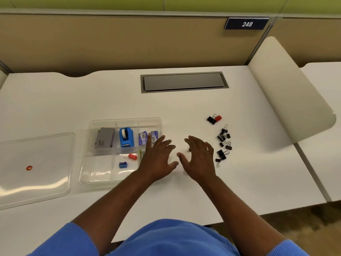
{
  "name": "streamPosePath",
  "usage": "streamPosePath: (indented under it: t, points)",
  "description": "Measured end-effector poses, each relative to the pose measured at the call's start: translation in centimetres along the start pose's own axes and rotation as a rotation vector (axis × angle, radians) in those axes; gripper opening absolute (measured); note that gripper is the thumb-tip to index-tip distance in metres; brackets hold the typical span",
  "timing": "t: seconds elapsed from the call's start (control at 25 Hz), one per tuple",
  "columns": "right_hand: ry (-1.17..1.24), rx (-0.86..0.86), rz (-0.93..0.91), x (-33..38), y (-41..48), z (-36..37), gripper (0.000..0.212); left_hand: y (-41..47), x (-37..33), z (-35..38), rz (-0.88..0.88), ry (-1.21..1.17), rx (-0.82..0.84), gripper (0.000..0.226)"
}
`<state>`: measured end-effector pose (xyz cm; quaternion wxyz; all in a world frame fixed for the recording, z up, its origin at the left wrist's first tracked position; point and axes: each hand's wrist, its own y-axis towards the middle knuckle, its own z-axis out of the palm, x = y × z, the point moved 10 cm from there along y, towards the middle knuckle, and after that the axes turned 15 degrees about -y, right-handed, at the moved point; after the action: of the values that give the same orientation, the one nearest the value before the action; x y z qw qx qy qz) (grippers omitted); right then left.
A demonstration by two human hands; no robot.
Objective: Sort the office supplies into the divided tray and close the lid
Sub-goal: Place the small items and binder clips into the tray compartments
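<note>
The clear divided tray (103, 124) lies left of centre. It holds a grey stapler (104, 138), a blue tape dispenser (126, 137), staple boxes (143, 138), a red eraser (132, 156), a blue sharpener (122, 165) and a partly hidden pen (140, 154). My left hand (157, 159) hovers over the tray's right edge, fingers spread, holding nothing. My right hand (200, 159) is open beside it, just left of several black binder clips (224, 143). A black clip and a red clip (214, 119) lie farther back. A small dark item (189, 149) peeks out by my right fingers.
The clear lid (36, 163) lies flat at the far left with an orange dot (29, 168) on it. A grey cable hatch (183, 82) sits at the back of the white desk (184, 191). A curved white divider (287, 97) rises on the right.
</note>
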<state>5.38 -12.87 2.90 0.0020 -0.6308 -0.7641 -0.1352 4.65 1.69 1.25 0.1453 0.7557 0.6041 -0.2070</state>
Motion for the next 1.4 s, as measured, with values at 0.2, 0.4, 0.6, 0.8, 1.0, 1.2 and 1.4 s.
streamPosePath:
  t: [0.2, 0.4, 0.6, 0.8, 1.0, 1.2, 1.4]
  points:
    - [0.006, 0.002, 0.043, -7.0, 0.7, -0.2, 0.042, 1.6, -4.7, 4.3, 0.081, 0.034, 0.099, 0.047]
    - [-0.004, 0.086, 0.039, -11.8, 1.5, 1.0, 0.045, 2.0, -5.8, 8.0, 0.006, 0.126, 0.228, 0.037]
    - [0.005, 0.175, 0.052, -14.8, 1.0, 2.7, 0.048, 3.0, -5.9, 9.0, -0.055, 0.099, 0.201, 0.030]
    - [0.056, 0.194, 0.090, -17.0, 1.8, 3.1, 0.046, 4.7, -6.2, 8.5, -0.103, 0.118, 0.152, 0.025]
    - [0.025, 0.067, 0.157, -18.8, 4.1, 2.4, 0.033, 5.6, -6.3, 7.6, -0.122, 0.114, 0.080, 0.027]
    - [-0.110, 0.134, 0.185, -19.6, 6.3, 4.1, 0.032, 6.2, -6.7, 6.9, -0.106, 0.071, 0.013, 0.029]
    - [-0.157, 0.148, 0.161, -19.0, 7.0, 4.9, 0.028, 6.4, -7.0, 5.6, -0.081, 0.003, -0.078, 0.026]
